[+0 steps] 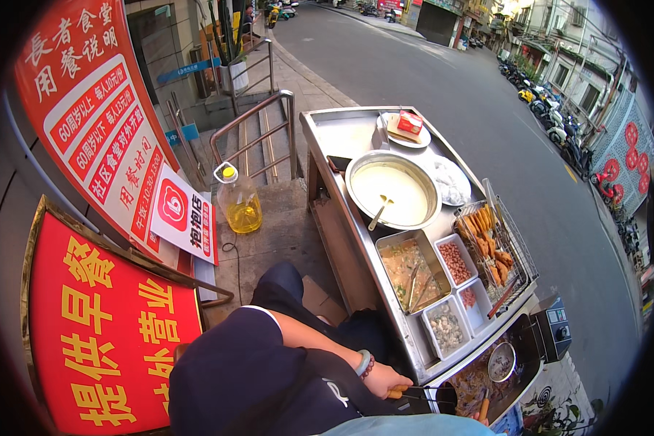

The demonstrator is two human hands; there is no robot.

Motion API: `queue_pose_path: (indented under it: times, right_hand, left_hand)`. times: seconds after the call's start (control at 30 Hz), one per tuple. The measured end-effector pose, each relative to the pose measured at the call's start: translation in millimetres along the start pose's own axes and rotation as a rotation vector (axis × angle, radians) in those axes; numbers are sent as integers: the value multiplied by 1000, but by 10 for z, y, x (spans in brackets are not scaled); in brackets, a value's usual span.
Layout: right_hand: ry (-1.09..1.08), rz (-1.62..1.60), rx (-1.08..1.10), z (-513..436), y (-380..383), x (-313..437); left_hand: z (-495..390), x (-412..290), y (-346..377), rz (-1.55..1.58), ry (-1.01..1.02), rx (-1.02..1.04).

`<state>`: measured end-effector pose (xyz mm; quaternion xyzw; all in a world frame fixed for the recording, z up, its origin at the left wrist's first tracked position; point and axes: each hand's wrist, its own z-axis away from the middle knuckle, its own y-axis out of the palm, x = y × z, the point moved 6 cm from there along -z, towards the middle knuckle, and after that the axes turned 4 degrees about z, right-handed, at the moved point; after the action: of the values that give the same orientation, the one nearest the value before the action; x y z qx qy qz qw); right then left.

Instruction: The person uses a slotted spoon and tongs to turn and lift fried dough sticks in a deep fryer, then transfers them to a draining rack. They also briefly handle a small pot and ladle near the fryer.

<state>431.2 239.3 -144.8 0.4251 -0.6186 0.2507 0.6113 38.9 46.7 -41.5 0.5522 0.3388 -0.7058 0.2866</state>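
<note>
My left hand, with a pale bangle and a beaded bracelet at the wrist, grips wooden handles. Thin metal shafts run from them to a dark round ladle cup over the near side of a fryer. Only some fingers of my right hand show at the bottom edge, around a wooden-handled tool; light-blue cloth hides the rest. A round metal strainer or bowl sits in the fryer's dark oil.
A steel cart carries a batter basin with a spoon, a filling pan with tongs, peanuts, shellfish-like pieces and fried pieces in a wire rack. An oil jug and red signboards stand left.
</note>
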Motion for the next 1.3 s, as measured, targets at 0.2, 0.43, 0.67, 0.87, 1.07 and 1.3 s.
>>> queue_pose_path:
  times: [0.2, 0.43, 0.67, 0.87, 1.07, 1.3]
  right_hand:
    - [-43, -169, 77, 87, -88, 462]
    - [-85, -160, 62, 397, 128, 963]
    - [13, 85, 46, 653, 352, 1295]
    - [68, 5, -113, 758, 440, 1303]
    - [76, -60, -97, 776, 438, 1305]
    - [61, -36, -108, 909, 446, 1574]
  left_hand:
    - [-35, 114, 39, -5, -10, -23]
    - [-32, 162, 33, -24, 31, -39]
    - [65, 53, -13, -45, -83, -1]
    - [161, -53, -68, 107, -128, -23]
    - [160, -79, -137, -7, -214, 8]
    - [152, -153, -132, -28, -227, 37]
